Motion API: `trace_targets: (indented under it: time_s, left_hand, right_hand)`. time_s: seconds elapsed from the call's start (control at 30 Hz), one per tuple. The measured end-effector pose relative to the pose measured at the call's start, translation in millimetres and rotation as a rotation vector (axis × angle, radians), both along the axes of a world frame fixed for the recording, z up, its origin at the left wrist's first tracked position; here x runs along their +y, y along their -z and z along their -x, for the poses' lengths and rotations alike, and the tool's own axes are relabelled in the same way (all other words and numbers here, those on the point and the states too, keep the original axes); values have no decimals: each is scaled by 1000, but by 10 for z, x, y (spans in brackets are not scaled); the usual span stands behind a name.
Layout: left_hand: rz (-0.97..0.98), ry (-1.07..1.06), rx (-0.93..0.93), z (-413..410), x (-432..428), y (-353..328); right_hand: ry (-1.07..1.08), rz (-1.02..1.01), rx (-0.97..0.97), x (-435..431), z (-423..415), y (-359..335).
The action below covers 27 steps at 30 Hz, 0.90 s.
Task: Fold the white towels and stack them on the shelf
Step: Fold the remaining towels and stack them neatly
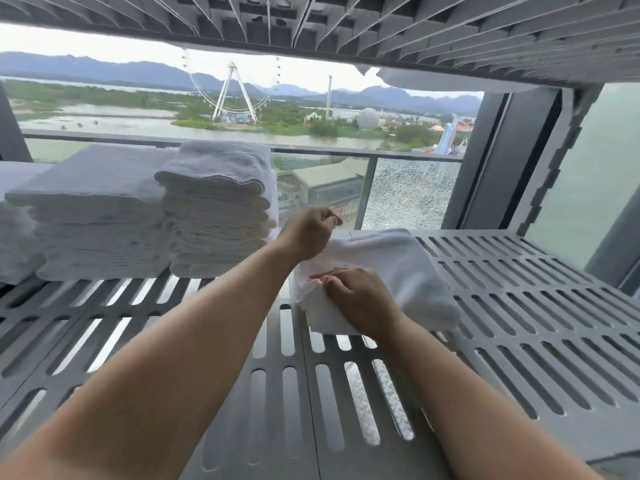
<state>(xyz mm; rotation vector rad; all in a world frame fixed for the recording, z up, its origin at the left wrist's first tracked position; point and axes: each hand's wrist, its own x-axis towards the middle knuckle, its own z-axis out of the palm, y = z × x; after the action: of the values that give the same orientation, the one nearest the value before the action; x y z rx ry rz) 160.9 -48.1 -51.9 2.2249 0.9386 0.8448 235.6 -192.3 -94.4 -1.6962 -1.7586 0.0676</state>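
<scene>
Folded white towel (398, 271) lies on the shelf (519, 306) under right grip (356, 292), which pinches its near-left corner. Left grip (308, 232) just above, curled, empty. Soft, light, floppy; probably best held by folded edges.

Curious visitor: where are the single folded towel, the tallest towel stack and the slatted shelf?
Single folded towel (408, 268): head view, its top.
Tallest towel stack (214, 220): head view, front edges.
Slatted shelf (519, 327): head view, bare right part.

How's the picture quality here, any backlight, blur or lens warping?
Head view: window daylight backlights the towel stacks, leaving them greyish; the wide lens curves the shelf edges; forearms at the bottom are blurred, right hand on the folded towel sharper.
</scene>
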Motion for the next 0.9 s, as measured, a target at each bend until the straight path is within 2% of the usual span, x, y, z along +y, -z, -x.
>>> trace_targets:
  time_s: [0.13, 0.43, 0.5, 0.6, 0.77, 0.9]
  left_hand:
    - [-33, 81, 396, -128, -14, 241]
    - [-259, -63, 641, -78, -348, 300]
    - [-282, -111, 698, -73, -464, 277]
    - [-304, -170, 777, -47, -653, 228]
    - [-399, -158, 862, 93, -965, 189]
    - [-456, -95, 848, 299, -1144, 161]
  right_hand:
    - [-64, -167, -153, -159, -5, 86]
    - [97, -330, -389, -519, -170, 104]
    - [217, -341, -453, -607, -208, 90]
    - [428, -343, -375, -775, -264, 101]
    - [575, -49, -83, -1001, -361, 35]
    - [553, 312, -96, -1205, -364, -74]
